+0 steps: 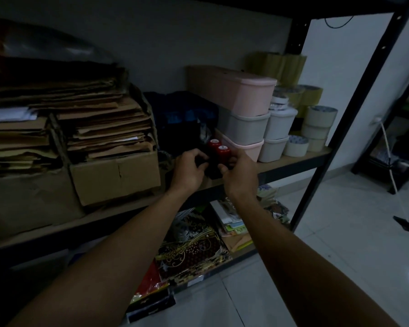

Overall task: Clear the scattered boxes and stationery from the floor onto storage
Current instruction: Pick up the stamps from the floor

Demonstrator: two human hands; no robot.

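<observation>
Two red-capped stamps stand on the wooden shelf [293, 162], one [223, 152] in front and one [214, 143] just behind it. My right hand [240, 174] grips the black base of the front stamp. My left hand [190, 169] has its fingers curled on a dark object [211, 171] beside that stamp; its exact shape is lost in the dim light. Both forearms reach in from the bottom of the view.
Stacked pink and grey lidded bins [243, 114] and tape rolls [316, 128] fill the shelf's right side. A cardboard box of brown envelopes [113, 147] sits left, dark cloth [182, 116] behind the hands. Patterned packets [191, 251] lie on the lower shelf. Black upright post [321, 161].
</observation>
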